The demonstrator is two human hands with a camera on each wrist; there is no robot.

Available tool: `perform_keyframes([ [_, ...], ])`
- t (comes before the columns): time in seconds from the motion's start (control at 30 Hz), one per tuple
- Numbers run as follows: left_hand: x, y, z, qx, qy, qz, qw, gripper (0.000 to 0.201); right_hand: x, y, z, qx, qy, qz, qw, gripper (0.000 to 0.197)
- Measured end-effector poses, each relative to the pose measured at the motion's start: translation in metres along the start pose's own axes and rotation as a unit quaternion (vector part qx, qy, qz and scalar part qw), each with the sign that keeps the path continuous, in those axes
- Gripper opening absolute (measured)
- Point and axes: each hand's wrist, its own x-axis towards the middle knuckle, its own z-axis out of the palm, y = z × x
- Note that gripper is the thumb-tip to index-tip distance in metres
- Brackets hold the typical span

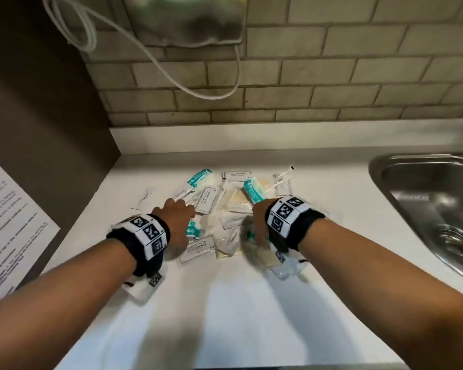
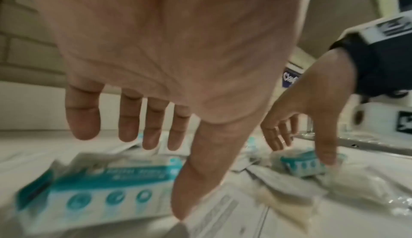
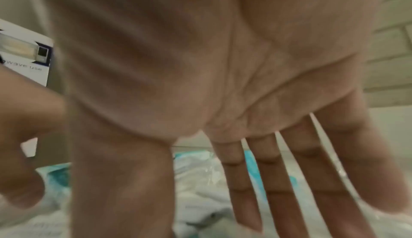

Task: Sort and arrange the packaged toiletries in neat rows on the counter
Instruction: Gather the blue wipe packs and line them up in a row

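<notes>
While your left hand (image 1: 177, 219) and right hand (image 1: 257, 222) hover spread-fingered over the packets (image 1: 226, 209), holding nothing, no row exists yet: everything lies in one overlapping heap mid-counter (image 1: 225, 303), left of the sink (image 1: 433, 206). You can count about four teal-topped packets and three white labelled sachets; the clear ones blur together, uncountable.

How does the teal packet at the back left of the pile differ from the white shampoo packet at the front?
The teal packet lies at the back of the pile; the shampoo packet lies nearest the person. The teal packet is coloured, the shampoo packet white with dark print. No hand covers the teal packet; the left hand partly hides the shampoo packet. Both lie flat.
</notes>
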Motion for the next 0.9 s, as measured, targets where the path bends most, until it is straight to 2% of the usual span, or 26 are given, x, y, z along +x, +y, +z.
perform_keyframes([
  [0.1, 0.009, -0.007, 0.008, 0.044, -0.008, -0.005, 0.999, 0.062, 0.011, 0.002, 0.011, 0.022, -0.003, 0.016, 1.0, 0.034],
  [0.13, 0.011, -0.008, 0.01, 0.045, -0.012, -0.004, 0.999, 0.058, 0.016, 0.001, 0.012, 0.034, -0.025, 0.031, 0.999, 0.039],
  [0.23, 0.021, -0.013, 0.001, -0.023, 0.039, 0.007, 0.999, 0.046, 0.037, 0.005, -0.002, 0.127, -0.053, 0.037, 0.99, 0.064],
  [0.3, 0.031, -0.013, -0.013, -0.119, 0.07, 0.021, 0.99, 0.043, 0.047, 0.01, -0.016, 0.204, -0.015, 0.036, 0.978, 0.074],
  [0.37, 0.051, -0.012, -0.033, -0.18, 0.077, 0.032, 0.98, 0.048, 0.058, 0.013, -0.027, 0.245, 0.03, 0.045, 0.968, 0.072],
  [0.5, 0.096, -0.012, -0.056, -0.179, 0.128, 0.005, 0.976, 0.066, 0.092, 0.023, -0.037, 0.277, 0.079, 0.127, 0.949, 0.086],
  [0.57, 0.119, -0.012, -0.059, -0.164, 0.14, -0.023, 0.976, 0.073, 0.108, 0.028, -0.034, 0.231, 0.06, 0.158, 0.958, 0.078],
  [0.63, 0.142, -0.013, -0.062, -0.15, 0.141, -0.043, 0.978, 0.067, 0.121, 0.032, -0.03, 0.18, 0.034, 0.158, 0.97, 0.058],
  [0.7, 0.159, -0.014, -0.063, -0.122, 0.115, -0.056, 0.984, 0.059, 0.129, 0.035, -0.022, 0.159, 0.019, 0.154, 0.975, 0.043],
  [0.83, 0.18, -0.017, -0.059, -0.094, 0.027, -0.076, 0.992, 0.042, 0.137, 0.038, -0.014, 0.19, 0.016, 0.177, 0.966, 0.031],
  [0.9, 0.185, -0.02, -0.055, -0.093, 0.02, -0.076, 0.993, 0.038, 0.138, 0.039, -0.014, 0.2, 0.013, 0.178, 0.964, 0.033],
])
